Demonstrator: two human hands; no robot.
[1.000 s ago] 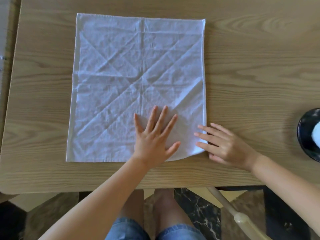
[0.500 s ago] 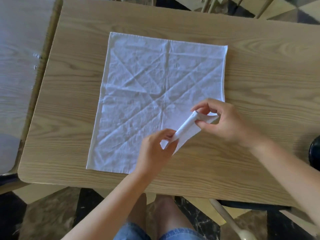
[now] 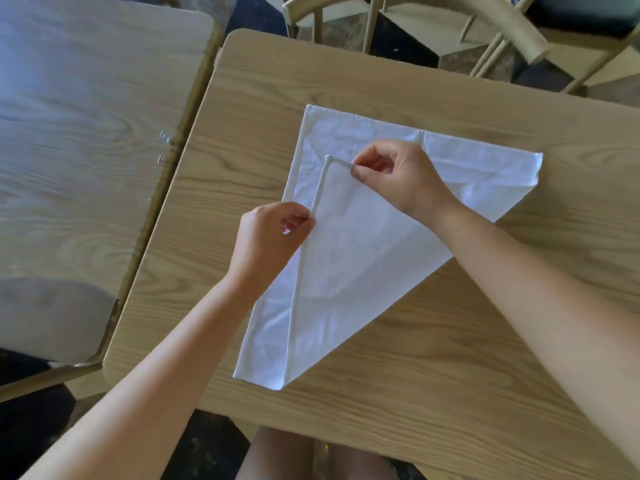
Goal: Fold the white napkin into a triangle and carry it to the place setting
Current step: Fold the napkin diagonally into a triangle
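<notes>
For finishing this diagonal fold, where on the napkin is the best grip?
Pinch the napkin by the two hemmed edges beside its raised corner, from above, as the left hand and right hand do; that flap sits short of the far corner.

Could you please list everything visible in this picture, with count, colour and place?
napkin: one, white, on the nearer table, one corner folded diagonally over towards the far left corner
nearer table: one, light wood grain, centre and right
second table: one, light wood grain, left, apart from the first
chairs: at least one, pale wood, beyond the far edge
floor: dark and light patterned, between and below the tables
left hand: one, pinching the folded edge's left side
right hand: one, pinching the folded edge near its corner
</notes>
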